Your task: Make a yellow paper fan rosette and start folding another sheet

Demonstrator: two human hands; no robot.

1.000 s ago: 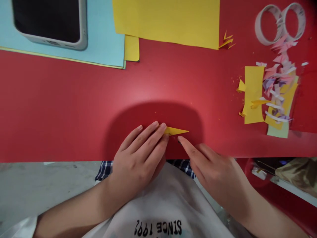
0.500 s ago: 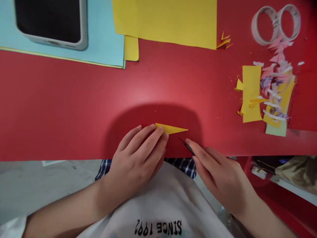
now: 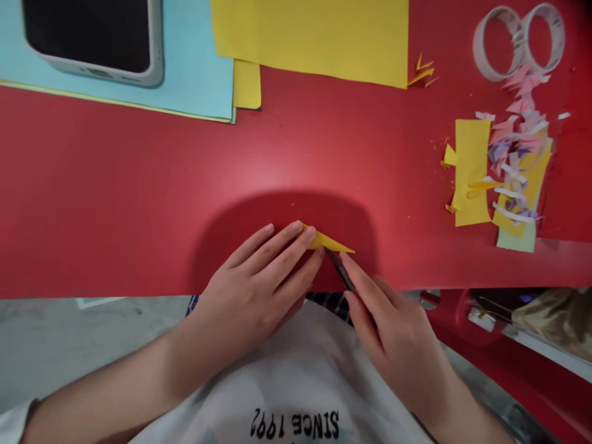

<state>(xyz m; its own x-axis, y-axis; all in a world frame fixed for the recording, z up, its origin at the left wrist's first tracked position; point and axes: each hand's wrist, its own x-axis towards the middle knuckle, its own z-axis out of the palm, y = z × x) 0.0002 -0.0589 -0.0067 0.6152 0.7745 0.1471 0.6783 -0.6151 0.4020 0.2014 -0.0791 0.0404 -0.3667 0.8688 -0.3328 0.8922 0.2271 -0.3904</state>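
We judge the step in hand to be a cut or score along the lower edge of a folded paper piece. Our left hand [image 3: 259, 277] lies flat, fingers close together, its tips pressing the left end of the yellow wedge [image 3: 333, 244], which sits on the table's near edge, just ahead of our white shirt [image 3: 296, 394]. Our right hand [image 3: 393, 333] is closed narrowly round a thin dark tool [image 3: 339, 269], whose tip touches the wedge's underside edge; whether it is a blade we cannot tell. Any further stroke would call for the left fingertips to pin the paper firmly and the tool to follow the edge without slipping. The red table [image 3: 139, 185] carries, along its far side, a large yellow sheet [image 3: 314, 37] and a pale blue sheet [image 3: 194, 68] with a phone [image 3: 92, 37] lying on it. Well to the right lie a scrap pile [image 3: 513, 166] of yellow, pink and lilac cuttings, two tape rings [image 3: 525, 46] touching each other, and a few yellow slivers [image 3: 423, 71]. Below the table edge shows grey floor [image 3: 69, 345].
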